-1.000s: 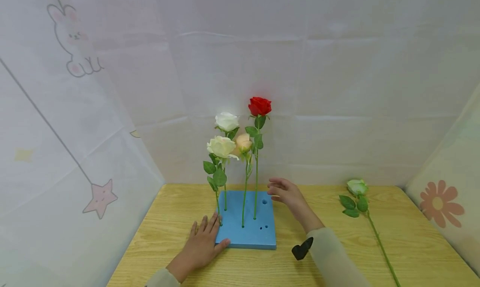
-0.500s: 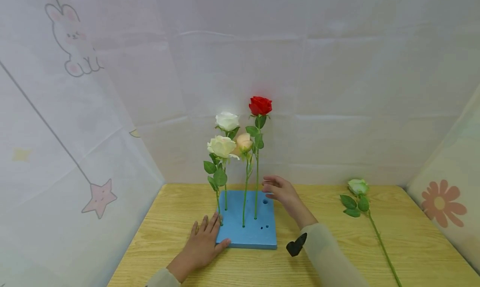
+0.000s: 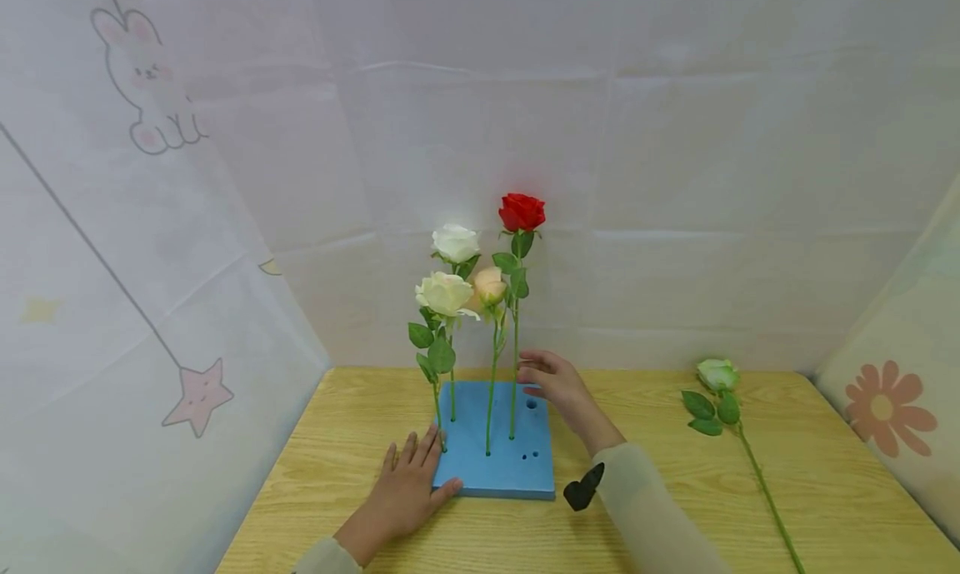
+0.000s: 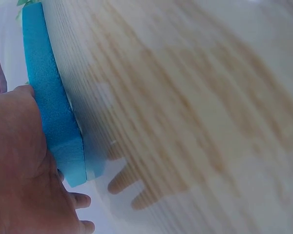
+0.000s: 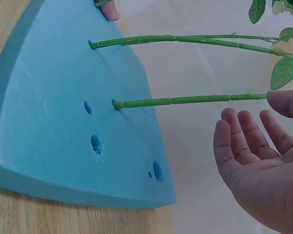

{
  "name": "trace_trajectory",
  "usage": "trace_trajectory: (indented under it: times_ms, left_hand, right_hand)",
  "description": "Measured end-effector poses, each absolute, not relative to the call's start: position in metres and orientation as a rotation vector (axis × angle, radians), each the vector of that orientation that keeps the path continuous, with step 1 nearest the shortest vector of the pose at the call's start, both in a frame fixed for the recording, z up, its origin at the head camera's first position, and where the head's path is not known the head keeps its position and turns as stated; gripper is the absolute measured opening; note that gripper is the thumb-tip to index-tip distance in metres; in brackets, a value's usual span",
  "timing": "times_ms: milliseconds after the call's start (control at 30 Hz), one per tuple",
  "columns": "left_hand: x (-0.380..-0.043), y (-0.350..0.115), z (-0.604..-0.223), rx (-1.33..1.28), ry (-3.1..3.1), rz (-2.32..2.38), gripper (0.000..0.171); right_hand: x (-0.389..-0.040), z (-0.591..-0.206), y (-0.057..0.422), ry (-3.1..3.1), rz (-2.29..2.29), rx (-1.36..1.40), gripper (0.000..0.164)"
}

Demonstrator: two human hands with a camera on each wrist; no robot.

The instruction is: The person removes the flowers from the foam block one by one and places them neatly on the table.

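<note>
1. Left hand (image 3: 405,495) is spread pretty wide, pressed against the left near corner of the blue block (image 3: 491,481).
2. Right hand (image 3: 558,391) is loosely curved with a wide gap, just by the red rose's (image 3: 522,212) stem; can't tell if the thumb touches it.
3. Red one's stuck in the block, right of the peach rose (image 3: 490,287). Cream rose (image 3: 444,294) is near left, white rose (image 3: 456,243) far left.
4. Greenish-white rose (image 3: 717,375) lies on the wooden table (image 3: 840,482), well off right.
</note>
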State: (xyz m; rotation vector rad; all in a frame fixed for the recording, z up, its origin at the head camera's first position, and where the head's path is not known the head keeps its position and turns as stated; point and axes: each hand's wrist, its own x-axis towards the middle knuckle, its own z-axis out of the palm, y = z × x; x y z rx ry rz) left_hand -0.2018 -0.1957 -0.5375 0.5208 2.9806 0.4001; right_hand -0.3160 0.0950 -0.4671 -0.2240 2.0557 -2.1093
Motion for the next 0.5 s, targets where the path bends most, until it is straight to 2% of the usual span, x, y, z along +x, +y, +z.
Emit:
trace_trajectory:
  times_ms: [500]
  left_hand:
    - [-0.2008,-0.1953,-0.5368,0.519,2.983,0.410,0.087]
  right_hand:
    - [-0.3185,-0.4683,0.0868,1.993,-2.153,-0.231,0.043]
